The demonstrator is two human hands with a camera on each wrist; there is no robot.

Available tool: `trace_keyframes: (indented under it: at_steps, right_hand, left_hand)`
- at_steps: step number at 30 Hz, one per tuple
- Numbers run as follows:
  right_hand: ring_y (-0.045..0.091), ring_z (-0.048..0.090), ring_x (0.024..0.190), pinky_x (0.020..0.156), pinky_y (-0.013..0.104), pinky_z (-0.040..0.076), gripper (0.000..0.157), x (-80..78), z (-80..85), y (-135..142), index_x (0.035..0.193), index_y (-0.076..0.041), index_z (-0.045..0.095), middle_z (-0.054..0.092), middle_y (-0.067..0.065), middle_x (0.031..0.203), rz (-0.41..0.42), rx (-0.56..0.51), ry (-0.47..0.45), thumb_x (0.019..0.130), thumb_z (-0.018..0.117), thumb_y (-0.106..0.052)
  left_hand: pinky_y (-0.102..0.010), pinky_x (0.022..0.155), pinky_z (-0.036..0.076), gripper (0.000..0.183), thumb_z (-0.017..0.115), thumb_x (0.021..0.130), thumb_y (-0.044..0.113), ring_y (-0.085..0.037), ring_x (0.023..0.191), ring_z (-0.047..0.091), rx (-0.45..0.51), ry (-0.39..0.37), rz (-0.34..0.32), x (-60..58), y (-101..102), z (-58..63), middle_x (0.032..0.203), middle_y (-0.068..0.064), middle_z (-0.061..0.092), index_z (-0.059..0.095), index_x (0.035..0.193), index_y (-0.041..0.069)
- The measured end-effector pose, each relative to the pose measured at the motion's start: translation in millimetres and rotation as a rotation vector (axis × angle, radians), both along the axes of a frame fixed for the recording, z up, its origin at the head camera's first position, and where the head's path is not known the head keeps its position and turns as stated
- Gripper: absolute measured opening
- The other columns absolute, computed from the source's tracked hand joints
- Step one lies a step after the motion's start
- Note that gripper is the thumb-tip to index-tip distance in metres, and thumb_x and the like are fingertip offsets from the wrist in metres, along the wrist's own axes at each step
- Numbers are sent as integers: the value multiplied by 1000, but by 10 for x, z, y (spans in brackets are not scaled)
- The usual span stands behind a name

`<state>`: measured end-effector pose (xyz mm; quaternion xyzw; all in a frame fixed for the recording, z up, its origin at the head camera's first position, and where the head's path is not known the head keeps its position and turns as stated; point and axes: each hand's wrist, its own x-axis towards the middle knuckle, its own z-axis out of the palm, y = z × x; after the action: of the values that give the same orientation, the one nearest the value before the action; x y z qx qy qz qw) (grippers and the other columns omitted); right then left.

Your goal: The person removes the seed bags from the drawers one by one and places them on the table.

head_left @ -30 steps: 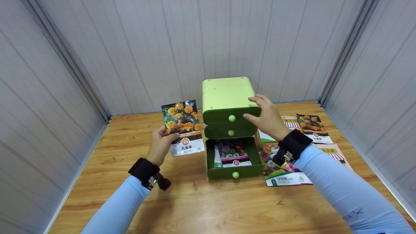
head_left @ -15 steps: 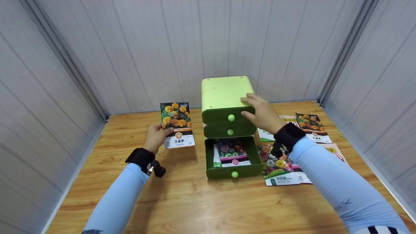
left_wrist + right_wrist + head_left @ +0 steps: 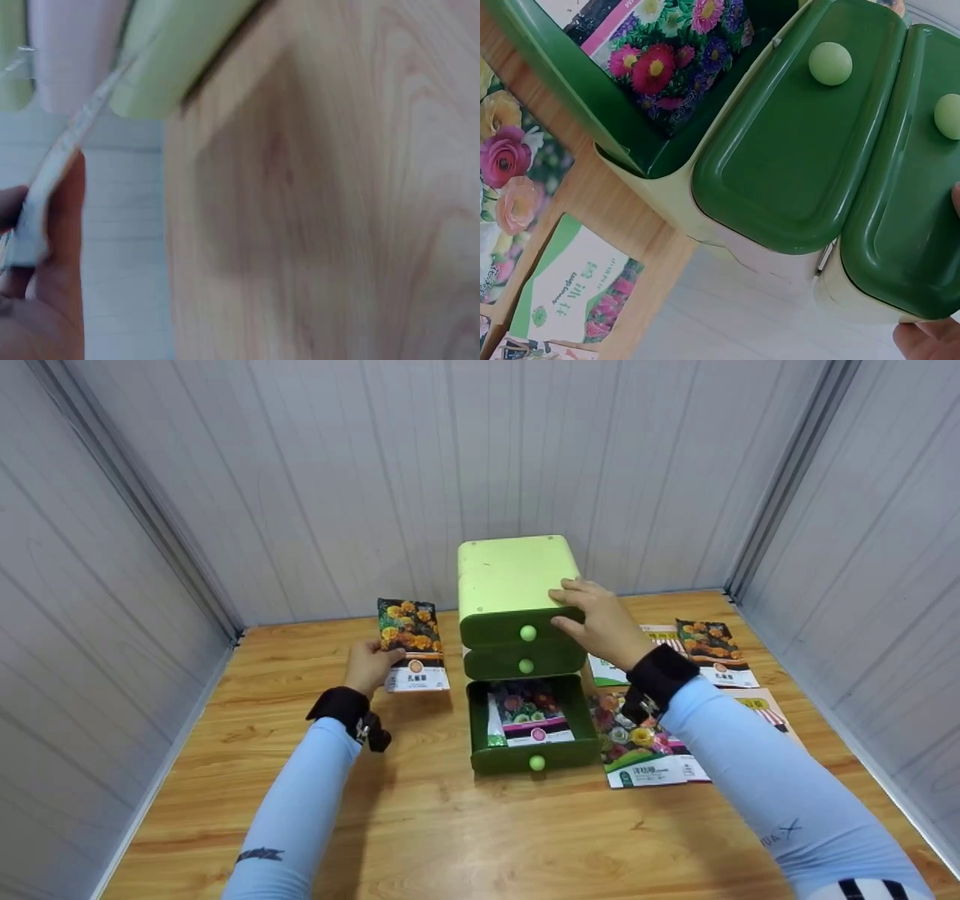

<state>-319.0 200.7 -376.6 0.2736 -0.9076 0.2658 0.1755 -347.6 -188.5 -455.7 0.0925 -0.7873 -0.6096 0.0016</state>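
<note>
My left hand [image 3: 367,666] pinches a seed packet [image 3: 417,630] with orange flowers, tilted above the table left of the drawer unit; edge-on in the left wrist view, this packet [image 3: 66,154] casts a shadow. The light-green drawer unit [image 3: 517,574] has dark-green fronts. My right hand [image 3: 604,619] rests on its upper right front corner, thumb at the top drawer's face, fingers over the top. The bottom drawer [image 3: 495,762] is pulled out, with a pink-and-purple flower packet [image 3: 664,67] inside. Both upper drawers look closed; one is the middle drawer [image 3: 495,663].
Right of the unit lie several more packets: a mixed-flower packet [image 3: 637,735], an orange-flower packet [image 3: 712,649] and a green-and-white packet [image 3: 574,281]. They sit on the wooden table [image 3: 465,840]. Pale panel walls [image 3: 337,487] stand behind and at both sides.
The left hand has lowered its packet, which now tilts further back and sits farther from the drawer unit. My right hand has shifted slightly left and settled on the unit's corner.
</note>
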Motion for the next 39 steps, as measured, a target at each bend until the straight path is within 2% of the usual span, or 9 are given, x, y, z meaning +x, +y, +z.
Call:
trace_keyframes:
  at_steps: [6, 11, 17, 24, 28, 30, 35, 39]
  right_hand:
    - [47, 45, 154, 129, 60, 35, 47, 19, -50, -10, 148, 0, 65, 54, 27, 161, -8, -12, 22, 105, 75, -18]
    - [47, 45, 155, 129, 60, 34, 47, 44, -57, -20, 148, -1, 66, 54, 27, 160, -15, -22, 27, 105, 75, -17]
    - [47, 43, 156, 129, 59, 34, 48, 67, -65, -23, 149, -2, 64, 52, 27, 162, -16, -16, 13, 106, 74, -17]
    - [47, 43, 156, 129, 60, 35, 47, 84, -74, 5, 150, -2, 64, 52, 27, 162, -25, -16, 24, 106, 74, -17]
    - [48, 42, 156, 129, 60, 35, 47, 95, -94, 3, 150, 0, 63, 51, 29, 162, -18, -18, 21, 106, 73, -16]
    - [48, 41, 157, 129, 59, 35, 48, 107, -96, -7, 150, 0, 63, 51, 29, 162, -11, -22, 14, 107, 72, -16]
    - [47, 40, 157, 130, 59, 34, 49, 119, -97, -36, 151, -1, 62, 51, 28, 163, -4, -22, 12, 106, 73, -16]
    - [47, 41, 157, 130, 59, 34, 49, 125, -92, -49, 151, -1, 62, 50, 28, 163, -10, -23, 16, 106, 73, -17]
  left_hand:
    - [-40, 113, 51, 46, 66, 108, 9, -33, 135, 61, -101, -45, -15, -148, 66, -122, 150, -26, 63, 59, 150, -8]
    - [-47, 123, 45, 49, 69, 103, 6, -39, 143, 55, -175, -47, -35, -222, 78, -193, 152, -28, 60, 59, 148, -10]
    - [-48, 113, 51, 41, 65, 95, 1, -36, 130, 59, -253, -29, -29, -280, 79, -286, 142, -28, 66, 69, 133, -12]
    - [-50, 116, 51, 48, 61, 97, -1, -41, 136, 60, -311, -17, -28, -329, 163, -321, 146, -31, 64, 61, 143, -14]
    - [-46, 102, 54, 45, 57, 97, -2, -38, 122, 63, -395, -9, -28, -338, 172, -356, 141, -34, 66, 62, 138, -18]
    - [-46, 99, 54, 44, 56, 97, -2, -37, 120, 63, -439, -14, -30, -354, 159, -389, 140, -35, 65, 60, 137, -19]
    - [-49, 114, 52, 49, 57, 100, -4, -43, 137, 61, -481, -48, -29, -396, 109, -473, 148, -35, 61, 52, 146, -18]
    - [-51, 116, 52, 48, 61, 100, -3, -44, 138, 61, -508, -51, -10, -414, 96, -507, 146, -34, 63, 54, 146, -17]
